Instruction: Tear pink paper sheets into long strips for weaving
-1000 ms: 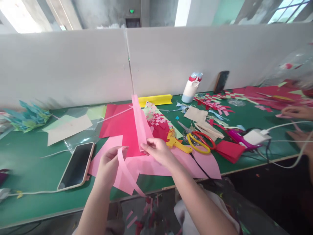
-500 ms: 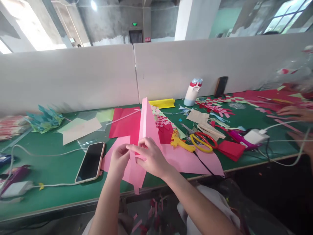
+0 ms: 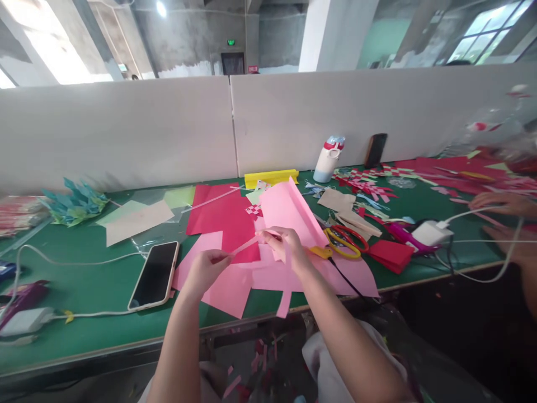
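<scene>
My left hand (image 3: 206, 270) is closed, pinching one end of a narrow pink paper strip (image 3: 246, 245). My right hand (image 3: 286, 244) is closed too, around the strip's other part, and a pink length hangs below it past the table edge. A larger pink sheet (image 3: 285, 210) with a folded long edge stands tilted against the right hand's far side; whether its fingers grip it I cannot tell. Beneath both hands lie pink paper pieces (image 3: 229, 291) and red sheets (image 3: 213, 210). Scissors with yellow and red handles (image 3: 344, 246) rest to the right, beside a yellow-handled corded tool (image 3: 321, 252).
A phone (image 3: 154, 275) lies left of my hands. Beige and green papers (image 3: 138, 221) and a teal paper craft (image 3: 75, 204) are farther left. A bottle (image 3: 329, 159) stands at the back; a white charger (image 3: 430, 232) with cables sits right. Another person's hands (image 3: 503, 204) are at far right.
My hands have moved apart, stretching the strip between them. The folded pink sheet has swung rightward and leans over, covering most of the yellow tool.
</scene>
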`<control>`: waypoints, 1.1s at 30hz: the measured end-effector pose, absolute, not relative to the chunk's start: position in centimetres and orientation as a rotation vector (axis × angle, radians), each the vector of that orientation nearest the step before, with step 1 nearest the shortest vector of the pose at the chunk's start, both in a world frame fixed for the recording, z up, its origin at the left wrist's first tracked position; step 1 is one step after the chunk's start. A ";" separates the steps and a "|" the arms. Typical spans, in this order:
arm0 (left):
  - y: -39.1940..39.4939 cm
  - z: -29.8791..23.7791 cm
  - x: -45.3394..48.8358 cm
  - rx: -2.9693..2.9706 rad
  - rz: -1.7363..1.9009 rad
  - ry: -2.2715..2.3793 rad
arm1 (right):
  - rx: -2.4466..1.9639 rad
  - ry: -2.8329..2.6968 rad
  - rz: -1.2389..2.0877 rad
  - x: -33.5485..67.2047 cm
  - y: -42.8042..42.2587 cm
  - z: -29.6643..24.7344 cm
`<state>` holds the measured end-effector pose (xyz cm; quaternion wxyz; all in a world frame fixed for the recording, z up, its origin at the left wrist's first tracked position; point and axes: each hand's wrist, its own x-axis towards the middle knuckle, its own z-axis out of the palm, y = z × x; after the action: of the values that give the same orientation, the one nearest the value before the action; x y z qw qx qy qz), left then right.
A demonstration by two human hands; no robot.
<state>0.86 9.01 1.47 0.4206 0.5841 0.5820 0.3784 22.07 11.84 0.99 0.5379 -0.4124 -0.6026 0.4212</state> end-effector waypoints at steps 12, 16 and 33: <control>10.2 1.7 1.3 1.457 0.868 1.253 | -1.004 -0.849 1.236 27.1 13.3 -0.3; 10.6 1.4 0.7 1.438 0.871 1.211 | -0.966 -0.694 1.218 28.5 13.2 0.2; 9.9 1.5 -3.3 1.262 0.945 1.400 | -0.910 -0.495 0.967 29.6 13.3 1.8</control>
<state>-3.34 9.86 1.48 0.4939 0.5205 0.5773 0.3897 29.62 13.28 1.78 0.7592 -0.4179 -0.2275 0.4442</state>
